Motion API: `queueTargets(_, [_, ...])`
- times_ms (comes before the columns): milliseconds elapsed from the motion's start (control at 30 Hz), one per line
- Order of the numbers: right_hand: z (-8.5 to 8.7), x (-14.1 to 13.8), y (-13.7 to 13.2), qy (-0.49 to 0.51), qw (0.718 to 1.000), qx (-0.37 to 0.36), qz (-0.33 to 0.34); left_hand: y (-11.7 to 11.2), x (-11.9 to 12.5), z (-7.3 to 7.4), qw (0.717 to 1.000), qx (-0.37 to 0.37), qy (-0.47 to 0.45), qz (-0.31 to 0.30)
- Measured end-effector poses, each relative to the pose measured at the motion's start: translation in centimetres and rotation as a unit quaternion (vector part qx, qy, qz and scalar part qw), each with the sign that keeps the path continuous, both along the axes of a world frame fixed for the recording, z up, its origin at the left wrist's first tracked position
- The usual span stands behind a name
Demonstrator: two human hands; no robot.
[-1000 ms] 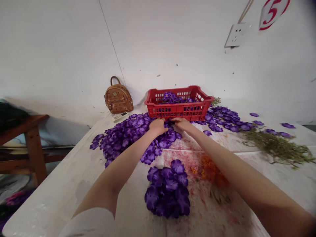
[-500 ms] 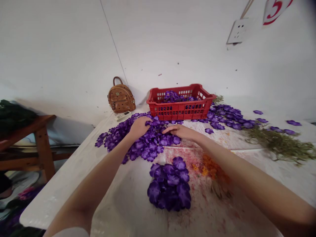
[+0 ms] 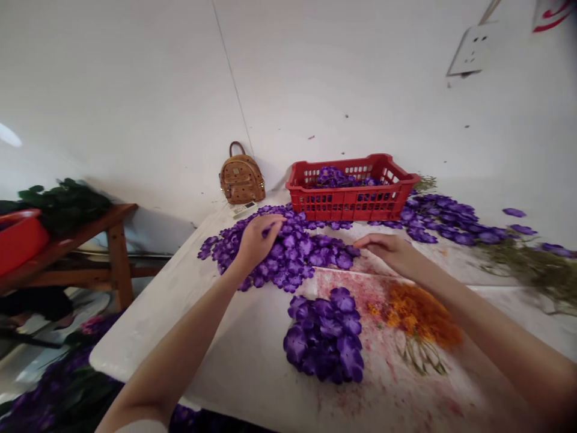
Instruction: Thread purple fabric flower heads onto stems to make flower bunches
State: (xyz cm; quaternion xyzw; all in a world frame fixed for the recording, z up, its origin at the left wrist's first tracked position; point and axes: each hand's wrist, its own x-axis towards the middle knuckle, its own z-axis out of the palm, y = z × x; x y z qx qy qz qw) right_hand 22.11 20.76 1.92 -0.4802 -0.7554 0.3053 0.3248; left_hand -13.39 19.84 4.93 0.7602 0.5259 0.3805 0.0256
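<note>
A wide heap of purple artificial flower petals (image 3: 288,255) spreads over the white table. My left hand (image 3: 256,242) is over the heap's left part, its thumb and fingers curved but apart, with nothing visible in them. At the heap's right end, my right hand (image 3: 388,248) reaches in from the right with fingers stretched out. Its fingertips are close to the outermost petals; whether they touch is unclear. Nearer to me lies a separate neat cluster of larger-looking purple petals (image 3: 325,337), away from both hands.
A red plastic crate (image 3: 351,201) holding purple flowers stands against the wall. Left of it are a brown backpack (image 3: 243,179) and a small calculator-like device (image 3: 244,209). Orange flowers (image 3: 419,313), more purple petals (image 3: 451,219) and green stems (image 3: 532,264) lie rightward. A wooden bench (image 3: 118,258) is left.
My right hand has moved right, off the heap's middle to its right end. My left hand's fingers have lifted and parted slightly. The view has shifted left, showing more of the bench.
</note>
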Motion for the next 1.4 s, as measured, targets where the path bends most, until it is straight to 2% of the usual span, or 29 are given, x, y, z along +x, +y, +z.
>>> queueTargets(67, [0.0, 1.0, -1.0, 0.001, 1.0, 0.017, 0.0, 1.1, -2.2, 0.1, 0.991, 0.003, -0.06, 0.117])
queueTargets(133, [0.1, 1.8, -1.9, -0.011, 1.0, 0.004, -0.001, 2.3, -4.1, -0.2, 0.984, -0.033, -0.061, 0.165])
queueTargets(233, [0.3, 2.5, -3.1, -0.015, 1.0, 0.004, -0.01, 3.7, -5.0, -1.0, 0.989, -0.081, -0.001, 0.124])
queueTargets(333, [0.6, 2.6, -4.0, -0.006, 1.0, 0.007, -0.014, 4.3, -4.1, -2.0, 0.989, -0.101, 0.038, 0.098])
queueTargets(467, [0.9, 2.1, -5.0, -0.006, 1.0, -0.008, 0.002, 4.5, -3.2, -3.0, 0.987, -0.109, 0.066, 0.097])
queueTargets(600, [0.8, 1.5, -5.3, 0.011, 1.0, -0.022, 0.0, 4.5, -3.4, -2.2, 0.984, -0.106, 0.077, 0.12])
queueTargets(700, [0.5, 1.3, -5.2, 0.015, 1.0, -0.024, 0.008, 3.2, -2.4, -0.8, 0.985, -0.034, 0.06, 0.16])
queueTargets(767, [0.3, 1.2, -5.1, 0.01, 1.0, -0.025, 0.016, 1.3, -0.8, -0.4, 0.991, 0.05, 0.067, 0.108])
queueTargets(800, [0.1, 1.3, -5.1, 0.008, 1.0, -0.025, 0.017, 0.1, 0.2, -0.6, 0.993, 0.07, 0.092, 0.031])
queueTargets(867, [-0.2, 1.4, -5.0, 0.002, 1.0, -0.022, 0.012, -2.0, 2.5, -1.9, 0.974, 0.069, 0.183, -0.116])
queueTargets(900, [-0.5, 1.5, -5.0, -0.002, 1.0, -0.02, 0.011, -2.7, 3.6, -2.8, 0.96, 0.062, 0.228, -0.152])
queueTargets(933, [-0.7, 1.6, -4.9, -0.004, 1.0, -0.021, 0.011, -3.1, 4.5, -3.8, 0.949, 0.055, 0.266, -0.161])
queueTargets(1033, [-1.2, 1.7, -4.9, -0.006, 0.999, -0.042, 0.015, -2.2, 5.5, -6.1, 0.93, 0.044, 0.341, -0.129])
queueTargets(1100, [-1.3, 1.8, -5.1, -0.007, 0.999, -0.052, 0.01, -0.7, 5.0, -6.5, 0.925, 0.044, 0.364, -0.101])
queueTargets(1233, [-0.9, 1.7, -5.7, 0.0, 0.999, -0.04, -0.008, 2.1, 2.8, -5.5, 0.927, 0.034, 0.368, -0.064])
queueTargets(1400, [-0.3, 1.6, -5.9, -0.002, 1.0, -0.026, -0.009, 3.8, 0.7, -3.7, 0.975, -0.01, 0.221, -0.026])
